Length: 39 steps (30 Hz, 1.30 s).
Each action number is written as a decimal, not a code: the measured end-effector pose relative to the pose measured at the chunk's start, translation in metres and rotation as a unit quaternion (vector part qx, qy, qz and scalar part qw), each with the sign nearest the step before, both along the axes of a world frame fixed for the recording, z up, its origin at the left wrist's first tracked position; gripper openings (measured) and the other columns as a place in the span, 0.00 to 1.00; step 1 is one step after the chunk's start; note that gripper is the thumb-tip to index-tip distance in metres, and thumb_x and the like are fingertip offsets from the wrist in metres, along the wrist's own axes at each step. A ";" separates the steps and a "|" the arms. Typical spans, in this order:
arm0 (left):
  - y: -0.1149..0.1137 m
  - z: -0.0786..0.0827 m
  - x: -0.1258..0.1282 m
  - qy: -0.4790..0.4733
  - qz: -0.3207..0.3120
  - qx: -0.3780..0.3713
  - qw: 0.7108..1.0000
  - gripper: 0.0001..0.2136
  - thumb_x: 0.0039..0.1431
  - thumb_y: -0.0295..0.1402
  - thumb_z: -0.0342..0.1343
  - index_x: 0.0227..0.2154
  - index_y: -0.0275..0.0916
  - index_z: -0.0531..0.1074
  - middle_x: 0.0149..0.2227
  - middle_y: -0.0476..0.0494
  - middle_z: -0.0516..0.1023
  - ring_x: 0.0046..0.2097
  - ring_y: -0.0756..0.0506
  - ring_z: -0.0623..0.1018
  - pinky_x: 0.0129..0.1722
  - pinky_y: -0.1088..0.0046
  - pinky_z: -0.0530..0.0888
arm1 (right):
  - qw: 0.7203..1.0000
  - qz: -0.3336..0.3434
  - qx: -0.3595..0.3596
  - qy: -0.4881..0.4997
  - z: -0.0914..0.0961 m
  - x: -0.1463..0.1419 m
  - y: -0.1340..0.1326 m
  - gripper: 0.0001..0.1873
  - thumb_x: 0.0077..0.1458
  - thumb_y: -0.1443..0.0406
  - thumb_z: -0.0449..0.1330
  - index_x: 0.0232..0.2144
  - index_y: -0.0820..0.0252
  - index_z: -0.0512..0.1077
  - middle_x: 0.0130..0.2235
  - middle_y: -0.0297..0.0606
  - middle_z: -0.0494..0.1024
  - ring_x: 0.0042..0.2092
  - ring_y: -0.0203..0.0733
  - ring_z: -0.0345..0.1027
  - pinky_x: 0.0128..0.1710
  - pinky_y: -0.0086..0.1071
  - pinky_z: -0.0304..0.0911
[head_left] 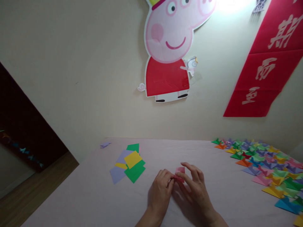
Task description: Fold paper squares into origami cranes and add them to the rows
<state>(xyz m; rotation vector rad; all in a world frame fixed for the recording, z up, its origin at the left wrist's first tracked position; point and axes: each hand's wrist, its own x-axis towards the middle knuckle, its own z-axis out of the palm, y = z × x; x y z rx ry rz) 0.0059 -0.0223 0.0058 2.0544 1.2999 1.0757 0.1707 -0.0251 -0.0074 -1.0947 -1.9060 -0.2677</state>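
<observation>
A small piece of pink folded paper (180,170) is held between my two hands above the pale pink cloth of the table (99,201). My left hand (162,186) pinches its left edge, with the fingers curled together. My right hand (195,184) has its thumb and a finger on the paper's right part, while the forefinger is raised and bent above it. Part of the paper is covered by my fingers, so its full folded shape cannot be made out.
Left of my hands lies a loose pile of square papers (134,160) in yellow, green and purple. A small purple folded piece (105,144) rests near the back left edge. Rows of colourful folded paper figures (268,168) cover the right side. A wall (106,94) rises behind.
</observation>
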 end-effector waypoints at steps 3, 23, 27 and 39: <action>0.000 0.000 0.000 0.002 0.007 -0.001 1.000 0.07 0.63 0.24 0.52 0.32 0.41 0.72 0.36 0.48 0.74 0.41 0.45 0.72 0.43 0.71 0.67 | 1.000 0.007 -0.025 0.003 -0.003 0.001 0.001 0.12 0.57 0.71 0.57 0.41 0.49 0.73 0.55 0.40 0.68 0.54 0.51 0.60 0.51 0.46 0.61; 0.007 -0.007 0.001 -0.066 -0.025 -0.067 0.995 0.06 0.61 0.30 0.55 0.28 0.40 0.72 0.33 0.48 0.74 0.38 0.45 0.72 0.40 0.72 0.66 | 0.813 0.186 -0.356 0.421 -0.013 0.008 0.016 0.17 0.49 0.52 0.67 0.24 0.59 0.72 0.31 0.35 0.69 0.34 0.40 0.65 0.35 0.32 0.62; 0.006 -0.007 0.002 -0.083 -0.010 -0.093 0.992 0.08 0.64 0.34 0.53 0.29 0.40 0.71 0.33 0.49 0.74 0.37 0.46 0.73 0.38 0.73 0.66 | 0.816 0.188 -0.355 0.415 -0.014 0.006 0.014 0.16 0.49 0.53 0.66 0.24 0.59 0.71 0.31 0.34 0.70 0.34 0.40 0.66 0.36 0.31 0.63; 0.001 -0.009 0.006 -0.022 0.038 -0.046 0.998 0.05 0.62 0.32 0.54 0.30 0.40 0.69 0.34 0.49 0.74 0.38 0.45 0.72 0.41 0.70 0.66 | 0.843 0.135 -0.397 0.336 -0.001 -0.003 0.006 0.14 0.54 0.55 0.61 0.25 0.59 0.72 0.25 0.33 0.74 0.28 0.39 0.66 0.30 0.31 0.61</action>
